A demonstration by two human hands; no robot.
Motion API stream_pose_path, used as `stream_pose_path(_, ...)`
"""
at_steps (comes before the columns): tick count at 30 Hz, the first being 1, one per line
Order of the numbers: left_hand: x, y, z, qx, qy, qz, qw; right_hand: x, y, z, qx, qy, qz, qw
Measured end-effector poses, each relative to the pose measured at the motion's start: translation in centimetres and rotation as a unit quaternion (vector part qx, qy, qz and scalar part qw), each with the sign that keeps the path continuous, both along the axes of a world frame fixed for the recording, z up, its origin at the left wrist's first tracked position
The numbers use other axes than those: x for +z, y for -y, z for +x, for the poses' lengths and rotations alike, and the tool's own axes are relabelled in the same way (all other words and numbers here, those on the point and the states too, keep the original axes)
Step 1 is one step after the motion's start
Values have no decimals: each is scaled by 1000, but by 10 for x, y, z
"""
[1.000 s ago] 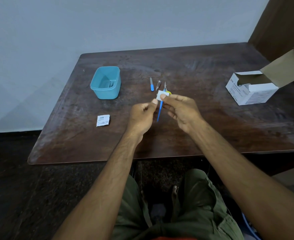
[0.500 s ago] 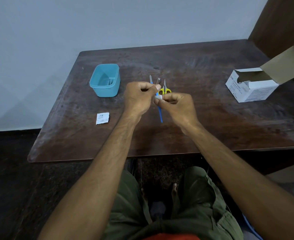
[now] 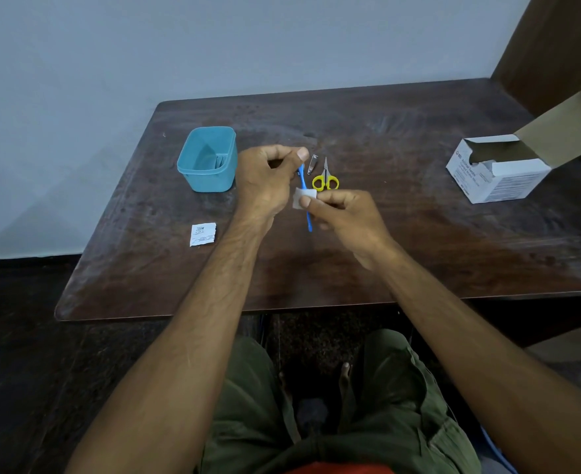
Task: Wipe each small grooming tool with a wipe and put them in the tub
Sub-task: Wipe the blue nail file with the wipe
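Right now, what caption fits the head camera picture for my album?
Left hand holds a blue tool while right hand wipes it with a white wipe.

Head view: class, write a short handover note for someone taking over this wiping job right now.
Left hand: pinches the top of the blue tool, held above the table.
Right hand: pinches the wipe around the tool's shaft.
Tub: left of the hands; something already lies inside, what exactly I cannot tell.
On the table: clipper, scissors.
Left: finish wiping the blue tool, tub it, then wipe and tub the clipper and scissors.
Torn sachet front left; open box far right.
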State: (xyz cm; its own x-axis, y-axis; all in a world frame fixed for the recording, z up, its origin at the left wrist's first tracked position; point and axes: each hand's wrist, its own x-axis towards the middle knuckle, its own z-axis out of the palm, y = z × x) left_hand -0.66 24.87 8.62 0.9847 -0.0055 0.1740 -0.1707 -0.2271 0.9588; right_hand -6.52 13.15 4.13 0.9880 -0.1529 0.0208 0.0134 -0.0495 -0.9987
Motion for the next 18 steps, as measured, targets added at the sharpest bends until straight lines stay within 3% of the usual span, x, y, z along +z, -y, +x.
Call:
stream_pose_path(4, 3, -4, 2, 3, -4, -16, 1000, -14, 0, -10, 9, -49, 9, 999)
stream_pose_path(13, -30, -4, -17, -36, -56, -70, 995, -7, 1, -9, 0, -46, 47, 998)
stream_pose_path(18, -32, -9, -16, -84, -103, -93, 987, -8, 2, -14, 36, -106, 161, 981)
